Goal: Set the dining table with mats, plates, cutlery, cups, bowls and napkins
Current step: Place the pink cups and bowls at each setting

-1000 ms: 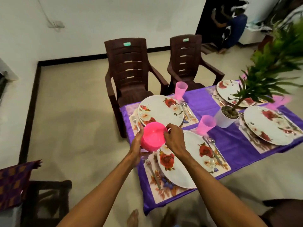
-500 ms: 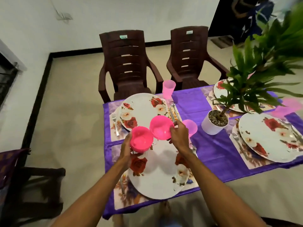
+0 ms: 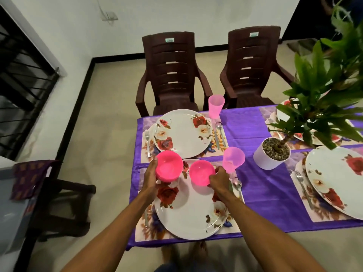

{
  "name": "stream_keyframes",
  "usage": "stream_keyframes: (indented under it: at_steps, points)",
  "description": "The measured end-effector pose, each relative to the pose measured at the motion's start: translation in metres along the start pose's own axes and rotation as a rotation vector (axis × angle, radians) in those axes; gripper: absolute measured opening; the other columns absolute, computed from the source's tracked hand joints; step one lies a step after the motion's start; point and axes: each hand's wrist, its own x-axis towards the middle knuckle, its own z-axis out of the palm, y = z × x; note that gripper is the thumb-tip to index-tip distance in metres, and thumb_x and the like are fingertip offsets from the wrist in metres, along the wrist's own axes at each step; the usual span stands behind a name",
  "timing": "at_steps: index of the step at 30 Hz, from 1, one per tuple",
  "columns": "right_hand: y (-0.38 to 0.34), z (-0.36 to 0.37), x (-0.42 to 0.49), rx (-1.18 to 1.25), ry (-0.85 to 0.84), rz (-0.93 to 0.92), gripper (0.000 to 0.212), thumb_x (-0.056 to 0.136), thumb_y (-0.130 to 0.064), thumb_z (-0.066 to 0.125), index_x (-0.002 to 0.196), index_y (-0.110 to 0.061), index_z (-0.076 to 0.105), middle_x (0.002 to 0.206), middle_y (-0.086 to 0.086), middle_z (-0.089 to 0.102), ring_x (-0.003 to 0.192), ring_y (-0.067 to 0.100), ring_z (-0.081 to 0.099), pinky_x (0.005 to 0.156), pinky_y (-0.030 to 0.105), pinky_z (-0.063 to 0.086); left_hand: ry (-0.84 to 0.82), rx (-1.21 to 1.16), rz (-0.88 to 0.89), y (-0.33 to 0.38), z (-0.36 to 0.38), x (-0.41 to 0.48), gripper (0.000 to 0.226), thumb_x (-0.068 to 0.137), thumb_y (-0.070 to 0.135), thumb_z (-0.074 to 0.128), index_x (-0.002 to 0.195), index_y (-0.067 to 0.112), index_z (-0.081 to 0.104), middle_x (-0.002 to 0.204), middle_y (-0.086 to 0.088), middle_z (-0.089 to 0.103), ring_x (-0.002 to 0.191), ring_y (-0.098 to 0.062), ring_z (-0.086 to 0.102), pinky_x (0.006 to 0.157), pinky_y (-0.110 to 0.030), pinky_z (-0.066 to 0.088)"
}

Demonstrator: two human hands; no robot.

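Head view: right hand (image 3: 219, 178) curls round a pink bowl (image 3: 200, 174) above the near plate's (image 3: 190, 211) far edge; left hand (image 3: 151, 177) grips a second pink bowl (image 3: 169, 169), nearer the far plate (image 3: 182, 132).

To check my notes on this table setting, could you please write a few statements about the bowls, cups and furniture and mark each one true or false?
1. The left hand holds a pink bowl, and the right hand holds a second pink bowl. True.
2. A black bucket sits among the place settings. False: what stands there is a white plant pot.
3. A pink cup stands upright beyond the far plate. True.
4. Two white stools face the table. False: two dark brown chairs stand there.
5. A fork lies left of the far plate. True.
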Motion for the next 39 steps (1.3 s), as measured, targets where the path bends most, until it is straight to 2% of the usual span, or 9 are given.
stream_keyframes:
  at_steps: [6,10,15,20,23,26,29,36,39]
  points:
    - [-0.013,-0.011,-0.019,-0.298,0.107,-0.225,0.038,0.092,-0.026,0.063,0.122,-0.007,0.052,0.119,0.013,0.056,0.108,0.032,0.057,0.083,0.042,0.051,-0.081,0.011,-0.014,0.006,0.007,0.001,0.053,0.094,0.06,0.05,0.139,0.032,0.047,0.129,-0.009,0.056,0.112,-0.03,0.058,0.06,-0.037,0.059]
    - [-0.05,-0.01,-0.031,-0.194,0.257,-0.436,0.027,0.098,-0.026,0.056,0.12,-0.01,0.06,0.117,0.008,0.059,0.108,0.025,0.055,0.084,0.037,0.047,-0.135,0.058,0.012,0.01,0.016,0.012,0.068,0.084,0.07,0.054,0.14,0.034,0.046,0.137,-0.01,0.053,0.118,-0.033,0.056,0.063,-0.04,0.059]
    - [-0.099,-0.012,-0.023,0.021,-0.004,-0.529,0.033,0.092,-0.043,0.066,0.106,-0.013,0.068,0.088,0.001,0.071,0.077,0.013,0.067,0.067,0.032,0.054,-0.185,0.084,0.057,0.025,0.036,0.015,0.058,0.09,0.066,0.05,0.138,0.034,0.049,0.133,-0.009,0.054,0.112,-0.033,0.06,0.072,-0.048,0.061]
    - [-0.124,-0.019,-0.002,-0.06,-0.005,-0.591,0.021,0.084,-0.012,0.074,0.105,-0.008,0.073,0.083,0.004,0.068,0.07,0.018,0.066,0.059,0.038,0.06,-0.177,0.057,0.012,0.038,0.054,0.022,0.064,0.085,0.069,0.05,0.137,0.03,0.049,0.13,-0.013,0.056,0.111,-0.037,0.061,0.071,-0.05,0.061]
    - [-0.133,-0.027,0.01,-0.145,0.026,-0.612,0.022,0.082,-0.005,0.069,0.103,-0.009,0.076,0.081,0.005,0.072,0.066,0.013,0.062,0.05,0.014,0.042,-0.178,0.006,0.0,0.043,0.062,0.03,0.055,0.093,0.065,0.044,0.134,0.028,0.05,0.125,-0.012,0.059,0.108,-0.034,0.062,0.072,-0.05,0.06]
    - [-0.143,-0.033,0.022,-0.138,0.035,-0.641,0.019,0.086,-0.007,0.065,0.102,-0.008,0.075,0.086,0.008,0.074,0.068,0.016,0.064,0.056,0.028,0.052,-0.149,-0.037,-0.042,0.044,0.067,0.041,0.061,0.094,0.066,0.041,0.14,0.026,0.047,0.129,-0.013,0.055,0.116,-0.037,0.057,0.088,-0.06,0.055]
    - [-0.152,-0.036,0.035,-0.098,0.022,-0.656,0.017,0.087,-0.006,0.062,0.1,-0.007,0.072,0.081,0.008,0.072,0.062,0.02,0.066,0.052,0.041,0.057,-0.132,-0.035,-0.046,0.046,0.069,0.052,0.057,0.096,0.06,0.046,0.142,0.027,0.046,0.135,-0.014,0.054,0.117,-0.04,0.057,0.088,-0.06,0.055]
    - [-0.176,-0.027,0.083,0.177,0.109,-0.345,0.022,0.083,0.007,0.057,0.096,-0.01,0.061,0.085,0.01,0.068,0.057,0.028,0.07,0.039,0.033,0.054,-0.094,-0.014,0.062,0.049,0.059,0.096,0.053,0.093,0.06,0.052,0.141,0.037,0.046,0.139,-0.012,0.048,0.119,-0.04,0.054,0.072,-0.056,0.06]
    - [-0.176,-0.008,0.119,0.229,0.122,-0.151,0.019,0.083,0.005,0.06,0.098,-0.006,0.059,0.088,0.012,0.067,0.058,0.031,0.071,0.044,0.043,0.058,-0.065,-0.015,0.073,0.055,0.053,0.122,0.05,0.09,0.06,0.058,0.137,0.043,0.05,0.144,-0.01,0.045,0.123,-0.039,0.051,0.074,-0.063,0.057]
